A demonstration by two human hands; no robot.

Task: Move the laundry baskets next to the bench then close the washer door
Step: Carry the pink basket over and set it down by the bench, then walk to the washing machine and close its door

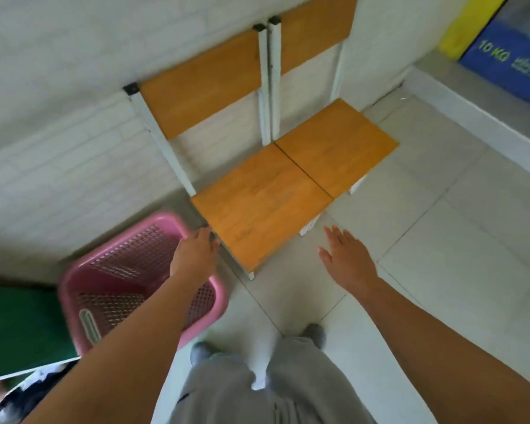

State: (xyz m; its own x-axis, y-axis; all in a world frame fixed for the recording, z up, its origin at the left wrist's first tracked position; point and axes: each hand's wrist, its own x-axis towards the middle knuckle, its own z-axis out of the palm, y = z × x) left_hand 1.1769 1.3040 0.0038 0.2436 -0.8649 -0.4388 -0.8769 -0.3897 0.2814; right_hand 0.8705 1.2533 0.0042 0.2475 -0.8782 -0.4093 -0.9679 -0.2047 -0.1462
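A pink perforated laundry basket (126, 270) sits on the tiled floor at the left end of the wooden bench (291, 182), against the white brick wall. My left hand (196, 255) hovers over the basket's right rim, close to the bench's front corner, fingers loose and holding nothing. My right hand (346, 258) is spread open over the floor in front of the bench, palm down and empty. The bench has orange seat boards, an orange backrest and a white metal frame. No washer door is visible.
A green surface (19, 325) lies at the left edge beside the basket. A blue and yellow machine panel marked 10 KG (508, 59) stands at the upper right above a raised white step (471, 111). My grey trousers and shoes (257, 347) are below.
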